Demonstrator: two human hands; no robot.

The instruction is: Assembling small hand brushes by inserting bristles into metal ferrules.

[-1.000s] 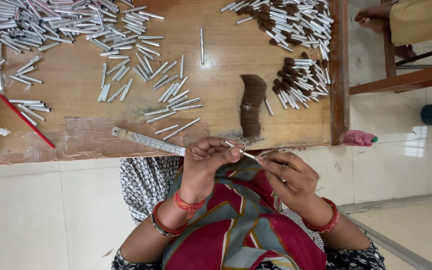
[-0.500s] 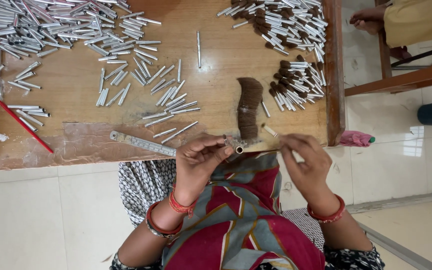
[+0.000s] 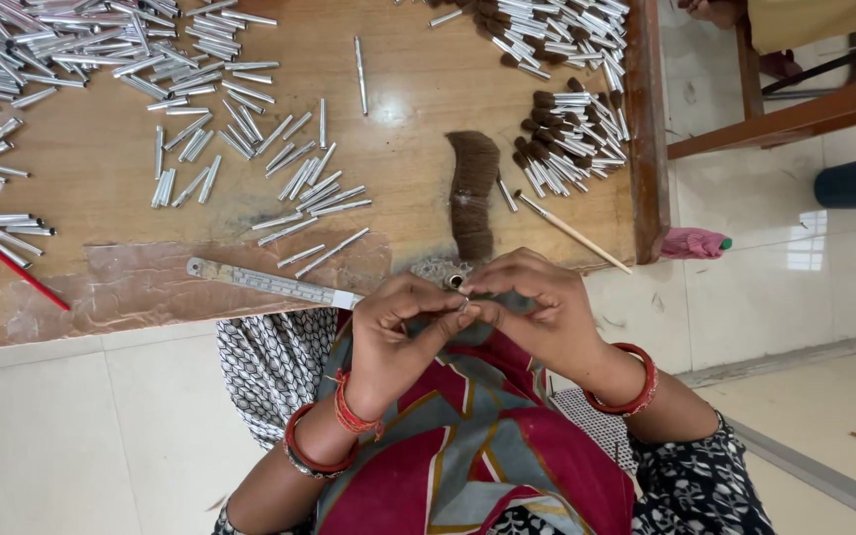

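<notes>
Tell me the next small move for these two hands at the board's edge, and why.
Probably keep pressing the brown hair into the small metal tube pinched between the left hand and the right hand. Both sets of fingertips meet on it over the lap, and its open end faces up. Finished brown-tipped tubes lie on the wooden board, with a brown hair bundle nearby.

Packages, labels, signs, screens: none in view. The wooden table [image 3: 418,89] carries only loose items, unpackaged and unlabelled.
</notes>
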